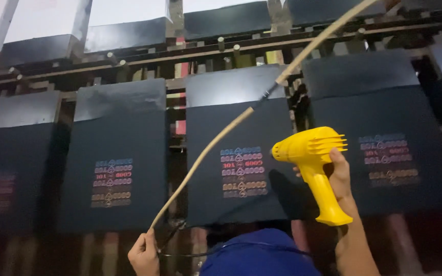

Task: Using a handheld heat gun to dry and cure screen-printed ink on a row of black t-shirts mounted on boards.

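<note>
The right hand (341, 176) is closed firmly round the grip of a bright yellow plastic heat gun (314, 163), pistol-shaped, with a finned nozzle end. The gun's barrel lies roughly level and points left, toward the middle dark fabric panel (239, 153), which hangs flat on a board and carries a small block of multicoloured print (241, 171). The nozzle sits just beside that print, to its right, and whether it touches the cloth I cannot tell.

The left hand (144, 253) is low down, fist shut on the bottom end of a long, thin, pale cord (216, 140) that rises in a curve up and to the right, crossing in front of the middle panel and running off at the top edge. A thin black cable (221, 250) trails from near that fist across toward the right.

More dark printed panels (113, 158) hang left and right on a dark metal rack (144, 61). Something rounded and blue (259, 255) sits at the bottom, between the two arms.
</note>
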